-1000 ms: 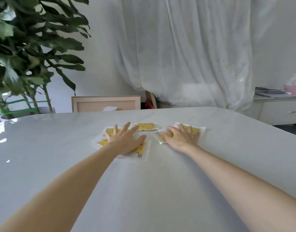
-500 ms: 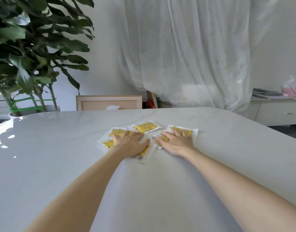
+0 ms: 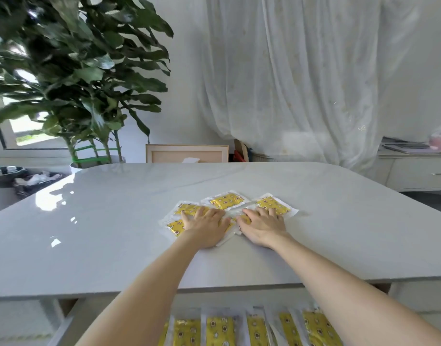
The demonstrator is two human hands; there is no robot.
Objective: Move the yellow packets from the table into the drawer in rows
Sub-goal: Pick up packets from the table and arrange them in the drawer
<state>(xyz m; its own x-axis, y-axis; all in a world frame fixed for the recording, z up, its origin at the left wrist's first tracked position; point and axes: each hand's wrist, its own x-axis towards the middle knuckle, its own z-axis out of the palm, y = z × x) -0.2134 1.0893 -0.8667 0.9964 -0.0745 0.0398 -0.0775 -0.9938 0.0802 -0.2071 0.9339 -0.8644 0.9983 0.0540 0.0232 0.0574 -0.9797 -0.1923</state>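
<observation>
Several yellow packets in clear wrappers lie in a loose cluster on the grey table [image 3: 109,236]: one at the back [image 3: 227,201], one at the right [image 3: 273,206], two at the left [image 3: 188,209] [image 3: 174,227]. My left hand [image 3: 205,227] lies flat, palm down, on the left packets. Beside it, my right hand [image 3: 263,226] presses flat on another packet, thumbs almost touching. Neither hand grips anything. Below the table's near edge, the open drawer [image 3: 64,325] holds a row of yellow packets [image 3: 218,332], partly hidden by my forearms.
A large potted plant [image 3: 77,76] stands beyond the table's far left corner, a wooden frame [image 3: 187,154] behind the far edge. White curtains [image 3: 301,83] hang at the back. A white cabinet [image 3: 419,172] sits at the right, a dark bin [image 3: 12,177] at the left.
The view has pulled back and tilted down, bringing the drawer and its row of packets into sight. Both hands have slid closer together on the packets, and the cluster has bunched up.
</observation>
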